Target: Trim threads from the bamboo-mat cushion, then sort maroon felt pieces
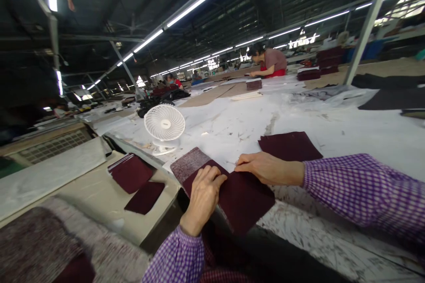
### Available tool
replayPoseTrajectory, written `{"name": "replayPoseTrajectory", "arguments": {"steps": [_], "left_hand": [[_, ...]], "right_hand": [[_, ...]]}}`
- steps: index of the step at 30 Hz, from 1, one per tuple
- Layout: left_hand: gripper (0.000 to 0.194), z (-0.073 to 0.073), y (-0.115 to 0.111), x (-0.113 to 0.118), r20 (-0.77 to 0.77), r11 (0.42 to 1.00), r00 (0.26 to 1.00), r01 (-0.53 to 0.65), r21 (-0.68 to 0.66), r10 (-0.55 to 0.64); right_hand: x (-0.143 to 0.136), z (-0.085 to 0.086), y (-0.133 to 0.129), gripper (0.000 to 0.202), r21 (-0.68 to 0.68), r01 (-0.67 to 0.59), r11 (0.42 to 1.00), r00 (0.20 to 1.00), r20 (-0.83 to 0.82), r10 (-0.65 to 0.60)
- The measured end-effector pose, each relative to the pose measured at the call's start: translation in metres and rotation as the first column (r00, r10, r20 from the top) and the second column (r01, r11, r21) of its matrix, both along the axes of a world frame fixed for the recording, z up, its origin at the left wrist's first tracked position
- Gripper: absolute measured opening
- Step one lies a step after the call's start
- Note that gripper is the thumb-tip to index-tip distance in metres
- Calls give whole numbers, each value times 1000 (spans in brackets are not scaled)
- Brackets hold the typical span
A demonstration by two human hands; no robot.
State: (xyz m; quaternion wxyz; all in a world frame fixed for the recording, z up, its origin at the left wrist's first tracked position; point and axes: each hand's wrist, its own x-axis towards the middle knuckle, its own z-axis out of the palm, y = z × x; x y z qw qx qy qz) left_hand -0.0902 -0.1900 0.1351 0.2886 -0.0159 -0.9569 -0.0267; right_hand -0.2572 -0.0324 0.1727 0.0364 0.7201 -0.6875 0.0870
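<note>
My left hand (pixel 205 190) rests on a maroon fabric piece (pixel 199 177), fingers slightly bent over it and thumb apart. That piece lies partly over a speckled greyish fabric piece (pixel 190 162) at the table edge. With thumb and forefinger, my right hand (pixel 260 167) pinches the upper edge of another maroon fabric piece (pixel 247 199), which hangs toward me over the table edge. Beyond my right wrist lies a stack of maroon fabric pieces (pixel 290 145). Both forearms wear purple checked sleeves.
A white fan (pixel 164 123) stands on the white-covered table (pixel 229 124). To the left, a beige surface (pixel 99 194) holds a maroon stack (pixel 131 172) and a maroon piece (pixel 145 197). A person (pixel 274 62) bends over the table farther back. A metal post (pixel 370 26) rises at right.
</note>
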Motion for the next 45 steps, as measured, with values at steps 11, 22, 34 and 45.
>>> {"name": "replayPoseTrajectory", "arguments": {"steps": [11,22,34,45], "left_hand": [[25,1,-11,1,-44,893,997,73,444,-60],[18,3,-12,18,-4,904,1000,6,428,-4],[11,-3,-23,25,-33,734,999,37,678,-20],[14,-1,-24,37,-7,790,997,65,610,-76]], "right_hand": [[22,15,-12,52,116,1,993,940,-338,38],[25,19,-14,57,166,5,986,942,-333,51],[38,26,-25,53,156,-46,987,893,-435,110],[47,12,-27,50,51,-48,998,898,-435,65]]}}
